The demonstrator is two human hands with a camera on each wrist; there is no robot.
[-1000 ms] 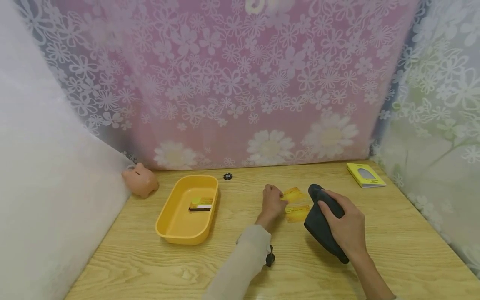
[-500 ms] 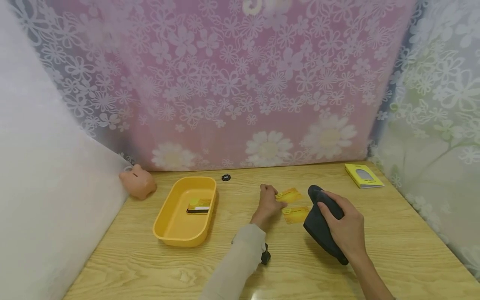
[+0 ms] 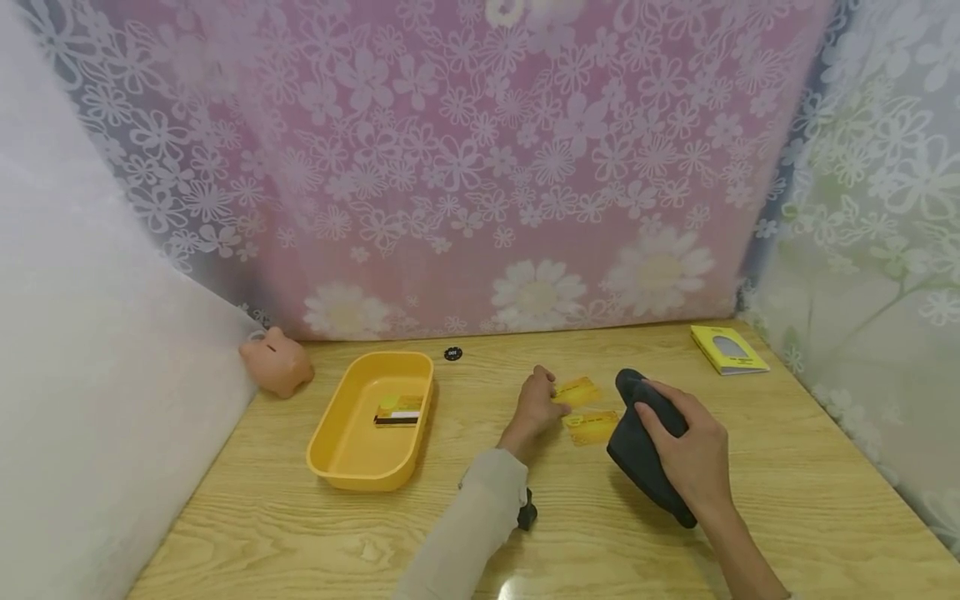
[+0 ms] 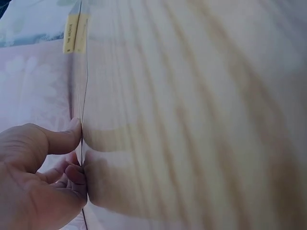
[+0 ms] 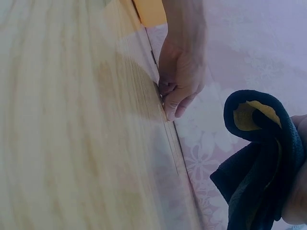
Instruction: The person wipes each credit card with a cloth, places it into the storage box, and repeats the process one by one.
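My left hand (image 3: 534, 407) is low over the wooden table in the head view, fingertips at the left end of a yellow card (image 3: 579, 390). Its thumb and fingers pinch a thin card (image 4: 78, 98), seen edge-on in the left wrist view and tilted a little off the tabletop. Just nearer lies a second yellow card (image 3: 591, 428), close by the thumb. To the right, my right hand (image 3: 693, 446) grips a folded dark cloth (image 3: 647, 454) above the table. The right wrist view shows a yellow inner side in the fold of this cloth (image 5: 261, 143).
A yellow tray (image 3: 322, 462) at left holds a card with a black stripe (image 3: 397, 420). Behind are a pink piggy bank (image 3: 276, 362) and a black poker chip (image 3: 452, 353). A yellow booklet (image 3: 727, 350) lies at the back right. Floral curtains (image 3: 480, 167) enclose the table.
The left hand has shifted slightly left, and the farther card with it. My right hand keeps the cloth in about the same place.
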